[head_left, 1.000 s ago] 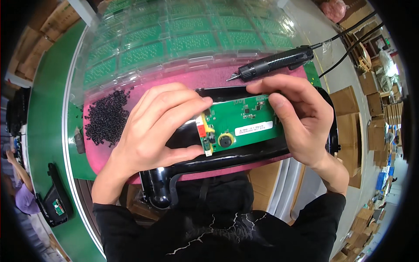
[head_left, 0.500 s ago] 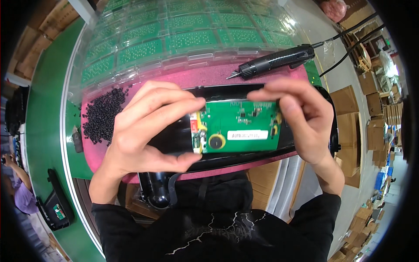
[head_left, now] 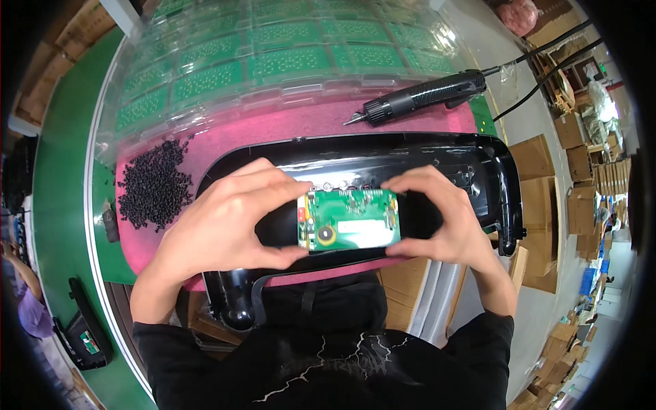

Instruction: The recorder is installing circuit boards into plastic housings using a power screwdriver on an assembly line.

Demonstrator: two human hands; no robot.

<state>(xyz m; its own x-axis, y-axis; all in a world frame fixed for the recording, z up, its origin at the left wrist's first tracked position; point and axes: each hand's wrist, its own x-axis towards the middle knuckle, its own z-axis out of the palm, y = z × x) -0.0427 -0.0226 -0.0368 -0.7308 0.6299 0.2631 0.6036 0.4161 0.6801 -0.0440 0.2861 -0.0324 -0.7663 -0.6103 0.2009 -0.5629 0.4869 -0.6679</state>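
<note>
A green circuit board point(head_left: 352, 212) with a white label, a round dark part and small components is held level between both hands. My left hand point(head_left: 236, 215) pinches its left end, thumb at the near corner and fingers at the far one. On the right end, my right hand point(head_left: 441, 212) grips it the same way. Beneath the board lies a glossy black plastic housing point(head_left: 471, 154), its hollow side up, with a handle-like part point(head_left: 236, 301) sticking out toward me. Whether the board touches the housing, I cannot tell.
A black electric screwdriver point(head_left: 424, 99) with a cord lies beyond the housing on the pink mat point(head_left: 280, 123). Black screws point(head_left: 156, 184) are heaped at the left. Clear plastic trays point(head_left: 287, 51) of green boards stand behind. Another black housing point(head_left: 82, 331) and a person in purple point(head_left: 33, 307) are far left.
The board has moved down toward the housing and looks smaller. My right hand, blurred at the board's far edge before, now grips its right end. More of the housing shows.
</note>
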